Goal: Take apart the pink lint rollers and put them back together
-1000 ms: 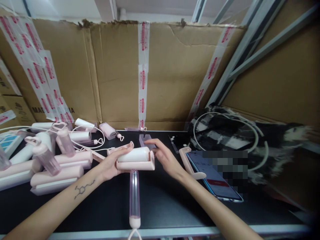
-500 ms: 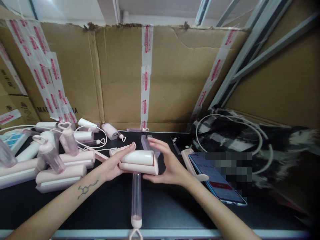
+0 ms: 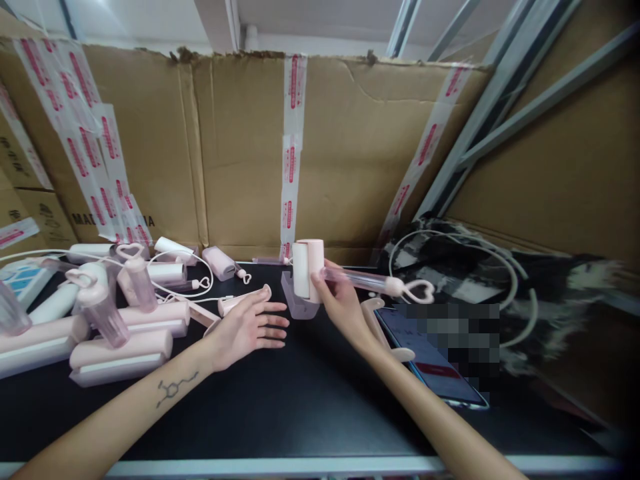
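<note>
My right hand (image 3: 340, 297) grips a pink-and-white lint roller (image 3: 315, 267) by its roller head. The head stands upright, and its clear pink handle with a heart-shaped loop points right. Directly behind and below the head is a translucent lilac cover (image 3: 303, 310); whether the two touch I cannot tell. My left hand (image 3: 255, 327) is open and holds nothing, fingers stretched toward the cover. Beyond its fingertips lies a pale pink plastic part (image 3: 233, 303), partly hidden by the hand.
Several more lint rollers (image 3: 120, 353) are heaped on the left, with a white cable (image 3: 213, 273) looping among them. To the right lie a phone (image 3: 430, 360), a pink curved piece (image 3: 375, 317) and a black-and-white cloth (image 3: 450, 267). A cardboard wall (image 3: 240, 153) closes off the back.
The lint roller has left my left hand. My right hand has taken it, raised it and turned it from handle-down to handle-right. My left fingers have spread apart.
</note>
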Tool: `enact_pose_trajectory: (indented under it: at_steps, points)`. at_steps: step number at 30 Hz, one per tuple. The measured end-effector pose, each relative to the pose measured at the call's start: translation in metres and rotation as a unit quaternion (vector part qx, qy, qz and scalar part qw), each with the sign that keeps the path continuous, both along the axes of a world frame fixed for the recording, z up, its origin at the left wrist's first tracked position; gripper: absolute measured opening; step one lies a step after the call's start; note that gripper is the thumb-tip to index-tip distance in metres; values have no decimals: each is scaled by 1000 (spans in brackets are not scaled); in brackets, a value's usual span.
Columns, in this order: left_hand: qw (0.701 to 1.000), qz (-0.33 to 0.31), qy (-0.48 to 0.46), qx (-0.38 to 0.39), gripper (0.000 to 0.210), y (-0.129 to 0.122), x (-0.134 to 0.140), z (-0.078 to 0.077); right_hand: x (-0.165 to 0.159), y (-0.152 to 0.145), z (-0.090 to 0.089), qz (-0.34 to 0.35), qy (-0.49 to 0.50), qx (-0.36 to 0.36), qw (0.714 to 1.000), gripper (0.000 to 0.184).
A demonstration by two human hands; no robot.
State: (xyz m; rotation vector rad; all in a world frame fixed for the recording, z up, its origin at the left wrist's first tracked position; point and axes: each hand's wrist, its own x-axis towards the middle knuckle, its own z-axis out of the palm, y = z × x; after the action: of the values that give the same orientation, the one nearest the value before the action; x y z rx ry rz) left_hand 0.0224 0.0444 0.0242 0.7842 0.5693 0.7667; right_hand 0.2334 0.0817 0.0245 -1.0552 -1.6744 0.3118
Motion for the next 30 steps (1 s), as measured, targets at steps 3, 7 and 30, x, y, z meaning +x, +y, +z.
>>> enact_pose_trajectory:
  at_steps: [3, 7, 30]
  points:
    - [989, 55, 93, 98, 36, -4, 5, -6, 4, 12, -6, 11, 8, -70, 997, 41]
    - [888, 195, 249, 335, 38, -10, 9, -11, 12, 9, 0, 64, -23, -123, 990, 23]
    - [806, 79, 404, 425, 58, -6, 10, -35, 6, -41, 33, 125, -191, -111, 967, 22]
